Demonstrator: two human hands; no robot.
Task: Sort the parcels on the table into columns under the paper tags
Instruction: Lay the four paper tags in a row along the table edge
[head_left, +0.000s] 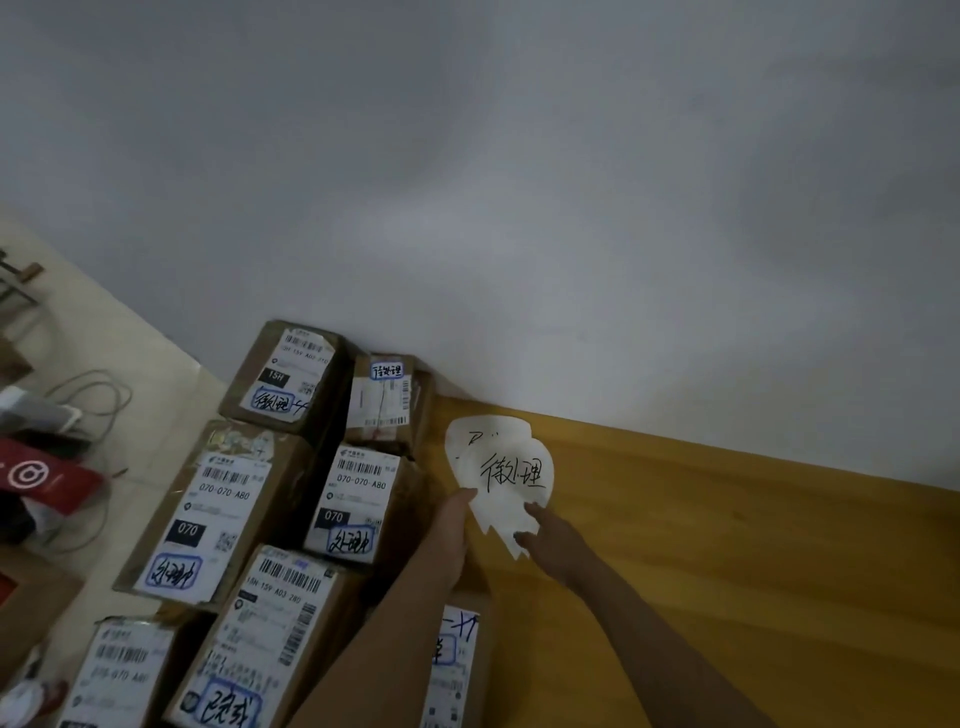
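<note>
Table: paper tag between hands (both touching).

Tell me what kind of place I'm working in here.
Probably a small indoor parcel sorting spot: labelled cardboard parcels packed together, a wooden table against a plain wall, and a handwritten paper tag on it.

left hand: bare | right hand: bare | forearms: bare, uncovered to frame edge
</note>
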